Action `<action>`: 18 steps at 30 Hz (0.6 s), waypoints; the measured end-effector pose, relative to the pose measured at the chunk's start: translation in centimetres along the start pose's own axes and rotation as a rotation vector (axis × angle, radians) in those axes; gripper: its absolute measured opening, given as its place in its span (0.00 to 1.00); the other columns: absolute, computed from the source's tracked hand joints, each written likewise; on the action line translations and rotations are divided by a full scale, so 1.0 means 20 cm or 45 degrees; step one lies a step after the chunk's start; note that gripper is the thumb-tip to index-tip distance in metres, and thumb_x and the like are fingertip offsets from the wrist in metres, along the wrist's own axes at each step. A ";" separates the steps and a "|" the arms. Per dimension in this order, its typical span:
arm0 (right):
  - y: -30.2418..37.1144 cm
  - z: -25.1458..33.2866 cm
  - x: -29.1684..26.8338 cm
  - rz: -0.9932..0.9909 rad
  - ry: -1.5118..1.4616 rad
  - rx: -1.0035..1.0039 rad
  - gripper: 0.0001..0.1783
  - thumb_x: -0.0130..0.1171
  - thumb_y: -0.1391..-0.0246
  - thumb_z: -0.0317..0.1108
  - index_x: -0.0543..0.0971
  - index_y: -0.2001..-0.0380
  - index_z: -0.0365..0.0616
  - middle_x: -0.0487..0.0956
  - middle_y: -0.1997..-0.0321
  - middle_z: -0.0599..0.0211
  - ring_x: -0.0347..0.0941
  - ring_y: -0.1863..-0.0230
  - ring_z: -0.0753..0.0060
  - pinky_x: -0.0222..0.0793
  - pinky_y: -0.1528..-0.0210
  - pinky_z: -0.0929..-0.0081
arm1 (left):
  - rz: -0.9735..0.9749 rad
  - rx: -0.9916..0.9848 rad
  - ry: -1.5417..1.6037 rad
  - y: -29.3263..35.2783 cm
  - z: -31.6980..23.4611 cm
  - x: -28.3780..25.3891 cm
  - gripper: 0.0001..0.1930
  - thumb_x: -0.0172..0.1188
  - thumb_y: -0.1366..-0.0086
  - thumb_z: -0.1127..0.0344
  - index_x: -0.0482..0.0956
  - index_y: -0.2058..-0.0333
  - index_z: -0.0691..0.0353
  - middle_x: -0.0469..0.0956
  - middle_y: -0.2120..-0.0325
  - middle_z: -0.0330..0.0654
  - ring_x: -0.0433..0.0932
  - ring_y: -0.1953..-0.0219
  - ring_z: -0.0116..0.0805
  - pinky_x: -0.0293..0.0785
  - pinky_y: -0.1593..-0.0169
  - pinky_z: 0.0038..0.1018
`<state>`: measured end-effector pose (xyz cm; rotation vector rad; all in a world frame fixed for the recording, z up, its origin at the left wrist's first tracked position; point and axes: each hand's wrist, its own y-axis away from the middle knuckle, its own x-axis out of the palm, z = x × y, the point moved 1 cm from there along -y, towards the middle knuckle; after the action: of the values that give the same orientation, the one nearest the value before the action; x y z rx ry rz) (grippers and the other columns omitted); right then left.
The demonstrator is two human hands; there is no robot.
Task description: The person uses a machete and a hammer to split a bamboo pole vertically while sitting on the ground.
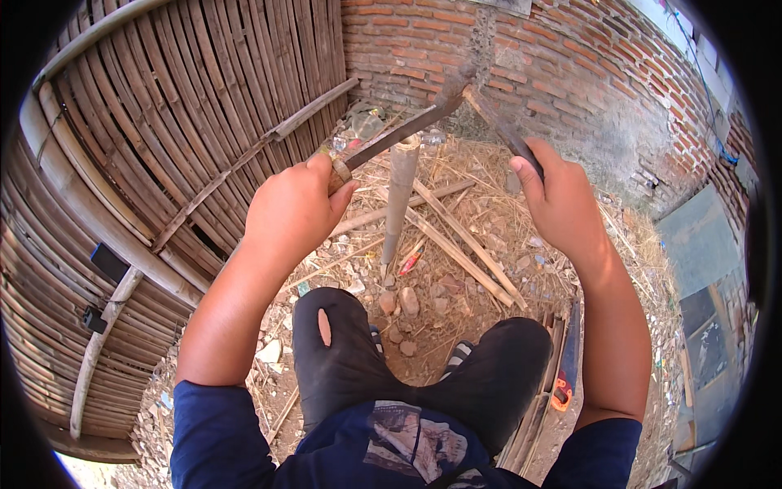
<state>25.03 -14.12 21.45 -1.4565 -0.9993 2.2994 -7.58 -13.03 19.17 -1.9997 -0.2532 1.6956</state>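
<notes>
My left hand (289,204) is closed round the handle of a machete (399,135). Its long dark blade slants up and away to the right. In my right hand (560,194) is the handle of a hammer (497,119), which slopes up to the left. The dark hammer head meets or overlaps the blade's far end; which of the two, I cannot tell. Below the blade a bamboo pole (399,191) stands upright between my knees and the wall, its cut top close under the blade from this view.
Split bamboo pieces (464,253) lie on the stony ground ahead. A red-handled tool (411,262) rests by the pole's foot. Beside my right leg is a handsaw (562,391) with an orange handle. A bamboo slat wall (204,98) rises left, a brick wall (562,65) ahead.
</notes>
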 end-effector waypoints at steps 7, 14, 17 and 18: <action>-0.04 0.07 0.01 -0.319 -0.244 0.075 0.23 0.53 0.27 0.47 0.75 0.42 0.37 0.81 0.73 0.47 0.79 0.73 0.45 0.71 0.67 0.55 | 0.014 -0.040 0.038 0.02 0.01 0.01 0.22 0.63 0.30 0.48 0.74 0.66 0.65 0.82 0.73 0.55 0.83 0.67 0.60 0.79 0.62 0.49; -0.04 0.02 0.00 -0.212 -0.157 -0.008 0.23 0.53 0.26 0.45 0.76 0.41 0.38 0.76 0.77 0.55 0.75 0.76 0.64 0.69 0.69 0.66 | 0.010 -0.002 0.020 0.03 0.04 0.01 0.22 0.63 0.30 0.48 0.73 0.67 0.65 0.82 0.73 0.55 0.83 0.67 0.59 0.79 0.63 0.49; -0.07 0.05 -0.08 -0.348 -0.238 0.069 0.23 0.52 0.25 0.46 0.76 0.41 0.38 0.76 0.77 0.56 0.76 0.76 0.64 0.69 0.69 0.65 | 0.012 -0.028 0.009 0.04 0.01 0.00 0.22 0.63 0.31 0.48 0.74 0.67 0.65 0.82 0.73 0.55 0.83 0.67 0.59 0.79 0.63 0.49; -0.07 0.07 -0.06 -0.406 -0.244 0.065 0.23 0.52 0.25 0.46 0.76 0.42 0.37 0.76 0.77 0.57 0.75 0.76 0.64 0.69 0.69 0.65 | 0.018 -0.023 0.010 0.03 0.01 0.01 0.22 0.64 0.31 0.48 0.73 0.66 0.65 0.82 0.74 0.55 0.83 0.67 0.59 0.79 0.63 0.49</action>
<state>24.22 -14.31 23.50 -0.9870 -1.1231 2.2377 -7.85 -13.50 18.74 -2.0252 -0.2528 1.6996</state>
